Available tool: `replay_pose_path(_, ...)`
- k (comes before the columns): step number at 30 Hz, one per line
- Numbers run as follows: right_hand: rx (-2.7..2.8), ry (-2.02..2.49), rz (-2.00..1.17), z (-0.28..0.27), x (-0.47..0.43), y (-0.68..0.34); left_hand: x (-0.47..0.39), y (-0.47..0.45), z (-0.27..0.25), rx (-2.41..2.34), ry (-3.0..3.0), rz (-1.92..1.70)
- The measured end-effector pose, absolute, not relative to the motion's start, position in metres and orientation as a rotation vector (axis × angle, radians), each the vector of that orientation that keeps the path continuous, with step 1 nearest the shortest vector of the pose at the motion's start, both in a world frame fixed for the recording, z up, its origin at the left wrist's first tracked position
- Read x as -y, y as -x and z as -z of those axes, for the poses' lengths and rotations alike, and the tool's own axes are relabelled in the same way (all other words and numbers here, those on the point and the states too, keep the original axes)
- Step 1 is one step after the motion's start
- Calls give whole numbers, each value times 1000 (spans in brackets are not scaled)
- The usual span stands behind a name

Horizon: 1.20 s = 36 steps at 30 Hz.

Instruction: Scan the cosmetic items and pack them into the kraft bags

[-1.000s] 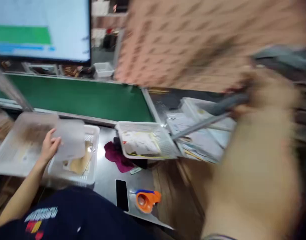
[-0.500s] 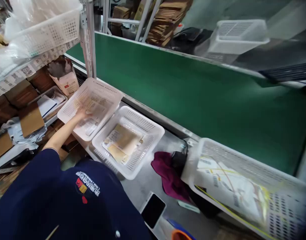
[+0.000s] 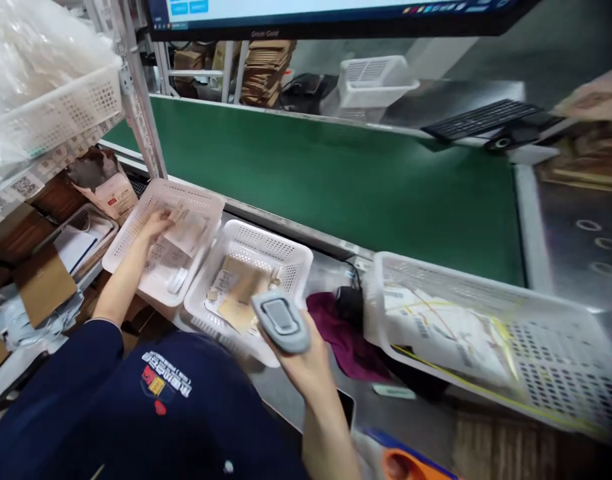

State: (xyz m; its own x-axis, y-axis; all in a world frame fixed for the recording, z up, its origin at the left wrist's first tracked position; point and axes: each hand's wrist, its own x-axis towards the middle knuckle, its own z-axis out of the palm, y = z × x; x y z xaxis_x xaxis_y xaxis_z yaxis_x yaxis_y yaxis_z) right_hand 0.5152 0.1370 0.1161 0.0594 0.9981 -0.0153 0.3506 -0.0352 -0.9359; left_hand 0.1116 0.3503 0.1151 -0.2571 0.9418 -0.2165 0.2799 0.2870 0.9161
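My left hand (image 3: pixel 157 225) reaches into the left white basket (image 3: pixel 117 250), its fingers closed on the edge of a pale flat packet (image 3: pixel 187 232). A small white item (image 3: pixel 177 280) lies lower in that basket. My right hand (image 3: pixel 309 357) grips a grey handheld scanner (image 3: pixel 281 320), held over the near right side of the second white basket (image 3: pixel 299 267). In this second basket are a brown flat packet (image 3: pixel 243 280) and other flat packets, partly covered by the scanner.
A green conveyor belt (image 3: pixel 326 173) runs behind the baskets, beneath a monitor (image 3: pixel 331 23). At the right stands a long white basket (image 3: pixel 551 313) with white plastic parcels (image 3: pixel 436 327). A maroon cloth (image 3: pixel 336 340) lies between, and a shelf post (image 3: pixel 141 120) rises at left.
My right hand has come into view with the scanner. In the left basket, my left hand has taken hold of a packet. The view has tilted up and turned right, bringing in the monitor.
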Motion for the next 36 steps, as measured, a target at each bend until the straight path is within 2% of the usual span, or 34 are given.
replay_pose_path(4,2212,1557,-759,-177,-163,-472,-341,-157,-155,-1409,-1356,-976)
replay_pose_path(9,2533,1740,-671,-233,-192,-440,-330,-213,-157,-1187,-1576,-830)
replay_pose_path(12,2478,1812,-703,-219,-190,-459,-328,-212,-137,-1233,-1736,-804)
replay_pose_path(15,2205,1789,-811,-176,-166,-503,-305,-181,-102,-1458,-1814,-808)
replay_pose_path(19,1762,1771,-928,-113,-122,-558,-239,-143,-50,-1762,-1487,-579)
replay_pose_path(22,1652,1744,-1019,-93,-104,-567,-207,-136,-33,-1790,-1353,-464)
replay_pose_path(30,1767,1433,-1070,-135,-119,-516,-229,-170,-89,-1395,-1699,-1132)
replay_pose_path(36,1869,1454,-966,-161,-118,-527,-226,-210,-90,-1083,-2480,-985)
